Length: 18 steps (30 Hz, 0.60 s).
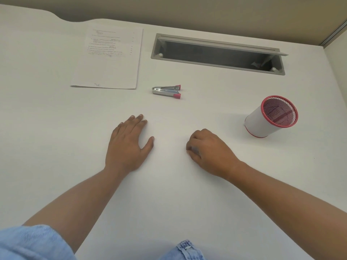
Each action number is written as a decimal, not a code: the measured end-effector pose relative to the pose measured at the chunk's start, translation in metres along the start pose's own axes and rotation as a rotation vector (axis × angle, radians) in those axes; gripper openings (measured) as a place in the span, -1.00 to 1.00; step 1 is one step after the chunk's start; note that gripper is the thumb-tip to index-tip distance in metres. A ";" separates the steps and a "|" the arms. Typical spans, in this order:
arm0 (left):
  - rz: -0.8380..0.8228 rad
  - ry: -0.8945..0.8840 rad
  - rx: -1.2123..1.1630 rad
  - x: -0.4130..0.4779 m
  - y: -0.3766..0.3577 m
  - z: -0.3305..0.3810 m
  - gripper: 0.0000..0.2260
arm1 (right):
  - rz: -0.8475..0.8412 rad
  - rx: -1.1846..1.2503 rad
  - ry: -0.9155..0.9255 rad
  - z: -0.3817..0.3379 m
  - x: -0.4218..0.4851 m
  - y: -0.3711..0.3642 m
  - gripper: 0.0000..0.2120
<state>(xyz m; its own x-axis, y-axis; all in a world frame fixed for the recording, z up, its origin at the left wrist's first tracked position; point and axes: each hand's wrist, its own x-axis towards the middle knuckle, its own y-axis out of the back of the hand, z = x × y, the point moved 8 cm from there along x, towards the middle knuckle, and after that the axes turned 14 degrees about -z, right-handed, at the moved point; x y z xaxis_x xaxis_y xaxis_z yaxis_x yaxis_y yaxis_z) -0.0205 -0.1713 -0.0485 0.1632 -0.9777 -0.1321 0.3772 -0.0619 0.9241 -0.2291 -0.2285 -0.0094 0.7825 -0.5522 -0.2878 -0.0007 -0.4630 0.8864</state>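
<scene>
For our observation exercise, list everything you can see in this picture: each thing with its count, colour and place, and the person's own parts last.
desk: one, white, fills most of the view
sheets of paper: thin stack, count unclear, white with print, far left
stapler: one, silver with pink-red ends, beyond the hands, right of the paper
mesh pen cup: one, red mesh with white wrap, right side
cable slot: one, grey, lid open, set into the desk's far side
wall: beige, behind the desk
sleeve: one, light blue denim, bottom left
left hand: flat on the desk, fingers straight
right hand: on the desk, fingers curled under
</scene>
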 end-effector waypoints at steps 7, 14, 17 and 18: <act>-0.003 0.000 0.002 0.000 0.000 0.001 -0.47 | 0.008 0.148 -0.145 0.031 -0.004 0.021 -0.82; -0.003 -0.001 0.002 0.000 0.000 0.001 -0.46 | -0.119 0.140 -0.233 0.033 -0.004 0.017 -0.71; -0.002 -0.001 0.008 0.000 0.001 0.001 -0.47 | -0.191 0.078 -0.177 0.020 -0.001 0.008 -0.69; -0.004 -0.001 0.008 0.000 0.000 0.001 -0.46 | -0.205 0.052 -0.170 0.017 0.000 0.006 -0.71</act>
<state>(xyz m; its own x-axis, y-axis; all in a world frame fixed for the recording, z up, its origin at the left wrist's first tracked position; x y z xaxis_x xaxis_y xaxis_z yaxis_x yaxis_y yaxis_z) -0.0215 -0.1718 -0.0476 0.1612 -0.9776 -0.1352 0.3704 -0.0670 0.9264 -0.2396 -0.2439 -0.0102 0.6538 -0.5498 -0.5199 0.1115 -0.6095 0.7849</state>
